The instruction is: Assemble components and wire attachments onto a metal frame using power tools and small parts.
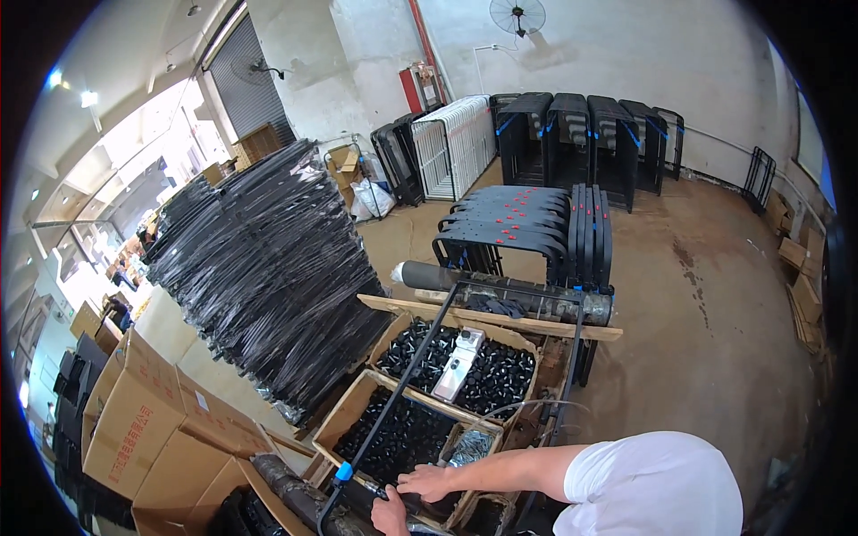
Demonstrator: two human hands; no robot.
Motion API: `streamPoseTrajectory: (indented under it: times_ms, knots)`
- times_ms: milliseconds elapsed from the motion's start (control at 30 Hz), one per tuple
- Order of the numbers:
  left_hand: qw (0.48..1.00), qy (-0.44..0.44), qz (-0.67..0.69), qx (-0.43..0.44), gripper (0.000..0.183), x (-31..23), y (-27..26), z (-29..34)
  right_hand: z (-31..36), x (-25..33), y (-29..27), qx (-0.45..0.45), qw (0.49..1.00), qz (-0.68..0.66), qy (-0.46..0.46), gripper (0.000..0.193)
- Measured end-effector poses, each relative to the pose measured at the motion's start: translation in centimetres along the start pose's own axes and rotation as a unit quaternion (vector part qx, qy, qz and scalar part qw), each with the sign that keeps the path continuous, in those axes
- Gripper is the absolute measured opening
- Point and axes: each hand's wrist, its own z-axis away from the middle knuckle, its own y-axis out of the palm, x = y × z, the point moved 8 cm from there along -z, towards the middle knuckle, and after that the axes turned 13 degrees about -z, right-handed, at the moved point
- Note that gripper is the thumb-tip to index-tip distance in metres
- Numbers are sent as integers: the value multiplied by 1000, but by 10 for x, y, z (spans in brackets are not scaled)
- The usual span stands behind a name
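Observation:
My left hand (390,515) is at the lower edge, thumb up and fingers curled beside a short dark rod-like piece (372,488). Right against it, my right hand (426,482) reaches in from the right, its fingers bent together at the same spot; what they pinch is hidden. Both hands are by the near end of a black tubular metal frame (413,366), which lies across the boxes and carries a blue clip (343,473). Under the frame stand a carton of small black plastic parts (398,427) and a small box of silvery screws (472,446).
A second carton of black parts (505,376) holds a white box-like device (458,364). Behind lies a wrapped roll (509,297) with a wooden plank (487,318). A tall stack of black panels (268,277) and brown cartons (170,420) stand left; finished-looking black frames (505,219) stand farther back.

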Motion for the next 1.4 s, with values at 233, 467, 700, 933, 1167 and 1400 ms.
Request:
streamPoseTrajectory:
  times_ms: [233,467,700,933,1167,1400]
  knots:
    - [999,20,-5,38,78,2,6,7,18,12,-3,-14,1000,26,-5,59]
    - [969,4,242,51,74,13,55,27,74,51,-22,-69,996,42,-34,51]
    - [613,-48,717,330,40,-78,63,134,178,75,-64,-154,988,13,-19,42]
    - [879,-29,464,108,72,-145,-52,310,310,73,-74,-198,980,-3,-5,51]
    - [740,22,659,129,13,-138,18,392,407,76,-29,-222,970,-60,-83,59]
    - [794,-93,599,47,24,-95,68,468,456,107,2,-96,990,-68,-77,56]
